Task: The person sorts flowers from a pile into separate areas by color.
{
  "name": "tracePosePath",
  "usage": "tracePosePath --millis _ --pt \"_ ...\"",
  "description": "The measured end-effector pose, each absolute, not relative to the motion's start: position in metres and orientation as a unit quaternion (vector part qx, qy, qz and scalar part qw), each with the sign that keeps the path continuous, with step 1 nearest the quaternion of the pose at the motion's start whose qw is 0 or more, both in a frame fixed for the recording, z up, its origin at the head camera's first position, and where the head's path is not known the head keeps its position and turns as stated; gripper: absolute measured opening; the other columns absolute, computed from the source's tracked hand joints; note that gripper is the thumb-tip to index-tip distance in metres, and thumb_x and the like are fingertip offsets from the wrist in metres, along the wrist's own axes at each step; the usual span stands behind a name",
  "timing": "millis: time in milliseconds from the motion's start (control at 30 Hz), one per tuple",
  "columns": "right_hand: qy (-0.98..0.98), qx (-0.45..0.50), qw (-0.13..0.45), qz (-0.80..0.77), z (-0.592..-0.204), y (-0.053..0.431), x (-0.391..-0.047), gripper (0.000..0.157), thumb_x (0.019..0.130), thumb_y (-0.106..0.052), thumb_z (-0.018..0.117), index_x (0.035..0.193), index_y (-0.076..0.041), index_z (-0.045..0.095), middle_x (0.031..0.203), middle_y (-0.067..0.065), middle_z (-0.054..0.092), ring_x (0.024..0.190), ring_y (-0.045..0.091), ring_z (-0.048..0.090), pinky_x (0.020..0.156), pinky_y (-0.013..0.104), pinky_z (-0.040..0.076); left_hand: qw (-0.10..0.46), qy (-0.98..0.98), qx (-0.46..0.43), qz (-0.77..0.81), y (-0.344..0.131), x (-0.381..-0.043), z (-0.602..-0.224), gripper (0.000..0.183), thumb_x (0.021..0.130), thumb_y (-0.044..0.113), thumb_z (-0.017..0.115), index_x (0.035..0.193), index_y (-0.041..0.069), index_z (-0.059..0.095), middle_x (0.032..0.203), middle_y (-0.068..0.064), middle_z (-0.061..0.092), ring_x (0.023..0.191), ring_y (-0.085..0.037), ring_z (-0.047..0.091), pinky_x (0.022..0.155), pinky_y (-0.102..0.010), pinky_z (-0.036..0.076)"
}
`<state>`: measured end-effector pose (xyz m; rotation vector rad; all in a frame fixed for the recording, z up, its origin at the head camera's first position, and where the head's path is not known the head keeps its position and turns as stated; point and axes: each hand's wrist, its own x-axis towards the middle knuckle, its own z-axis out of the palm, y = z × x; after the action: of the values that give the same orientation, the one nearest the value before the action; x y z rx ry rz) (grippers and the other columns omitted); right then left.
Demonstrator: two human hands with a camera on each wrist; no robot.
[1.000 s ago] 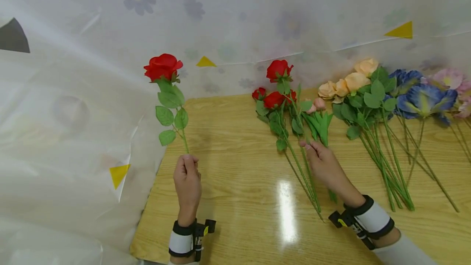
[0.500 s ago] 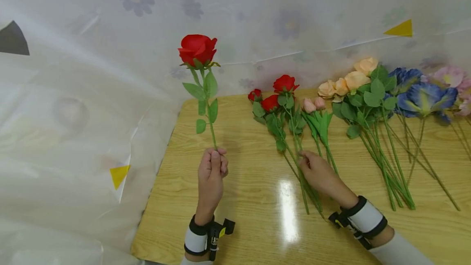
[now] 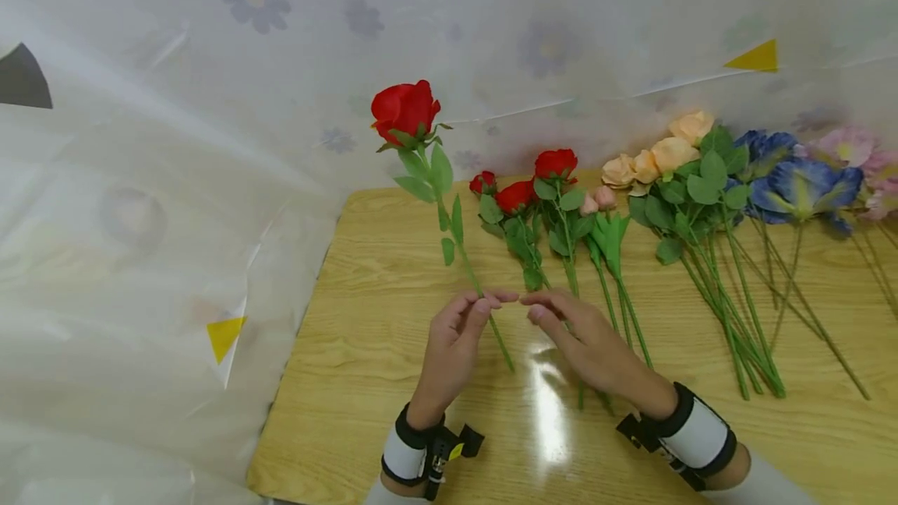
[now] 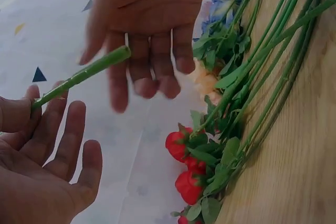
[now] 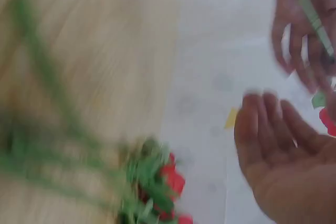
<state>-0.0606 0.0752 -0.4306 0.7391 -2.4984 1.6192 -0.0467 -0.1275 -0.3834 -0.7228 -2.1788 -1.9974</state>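
Observation:
A long-stemmed red rose (image 3: 405, 111) is pinched by its stem between thumb and fingers of my left hand (image 3: 449, 345). Its head leans up and to the left, and the bare stem end points down to the right between the hands. In the left wrist view the cut stem end (image 4: 84, 74) sticks out past the thumb. My right hand (image 3: 596, 345) holds nothing; its fingers reach toward the left fingertips, close to the stem. Under and behind it lie more red roses (image 3: 556, 166) on the table, their lower stems partly hidden by that hand.
Right of the roses lie pink tulips (image 3: 605, 197), peach roses (image 3: 673, 156), blue flowers (image 3: 803, 185) and pink flowers (image 3: 845, 148), stems toward me. The wooden table (image 3: 372, 256) meets a whitish plastic sheet (image 3: 295, 61) at its back and left.
My left hand has carried its rose to the right, and the rose now leans left. The right hand has laid another red rose on the table, let go and moved left.

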Motion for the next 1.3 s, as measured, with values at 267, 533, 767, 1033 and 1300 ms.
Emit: tracePosePath --millis 267,533,767,1033,1300 --pt "-0.703 0.303 -0.085 0.638 -0.418 0.057 -0.046 0.025 0.108 -0.015 0.035 0.120 -0.014 0.057 0.094 0.003 0.064 0.082 0.019 0.061 0.073 0.030 0.051 0.087 -0.740 -0.260 -0.614 -0.114 -0.044 -0.371 0.015 0.100 -0.006 0.046 0.100 -0.005 0.061 0.115 -0.021 0.063 0.114 -0.028 0.059 0.100 -0.040 0.044" --pt "-0.675 0.284 -0.097 0.674 -0.414 0.055 -0.045 0.022 0.109 -0.016 0.029 0.109 -0.006 0.049 0.079 0.011 0.050 0.060 0.018 0.048 0.053 0.030 0.045 0.083 -0.775 -0.244 -0.577 -0.110 -0.043 -0.365 0.026 0.101 -0.001 0.049 0.121 -0.004 0.064 0.126 -0.016 0.059 0.123 -0.025 0.052 0.103 -0.041 0.041" --pt "-0.654 0.246 -0.062 0.713 -0.414 0.056 -0.044 0.026 0.109 -0.016 0.026 0.103 0.000 0.045 0.069 0.015 0.037 0.046 0.014 0.027 0.040 0.032 0.027 0.072 -0.774 -0.228 -0.586 -0.102 -0.054 -0.382 0.027 0.103 0.007 0.048 0.124 0.003 0.064 0.127 -0.009 0.061 0.119 -0.023 0.055 0.097 -0.037 0.047" --pt "-0.757 0.128 0.038 0.640 -0.421 0.067 -0.048 0.027 0.108 -0.021 0.033 0.105 -0.004 0.054 0.070 0.008 0.044 0.050 0.011 0.036 0.046 0.027 0.034 0.047 -0.816 -0.175 -0.550 -0.107 -0.058 -0.400 0.041 0.106 0.030 0.043 0.144 0.015 0.046 0.140 -0.002 0.050 0.124 -0.015 0.051 0.101 -0.036 0.044" --pt "-0.800 0.088 0.035 0.592 -0.425 0.091 -0.063 0.034 0.108 -0.025 0.032 0.110 0.001 0.054 0.078 0.013 0.046 0.053 0.012 0.035 0.049 0.027 0.035 0.037 -0.811 -0.122 -0.570 -0.117 -0.053 -0.393 0.044 0.107 0.024 0.042 0.148 0.010 0.037 0.142 -0.003 0.047 0.127 -0.019 0.048 0.103 -0.040 0.041"
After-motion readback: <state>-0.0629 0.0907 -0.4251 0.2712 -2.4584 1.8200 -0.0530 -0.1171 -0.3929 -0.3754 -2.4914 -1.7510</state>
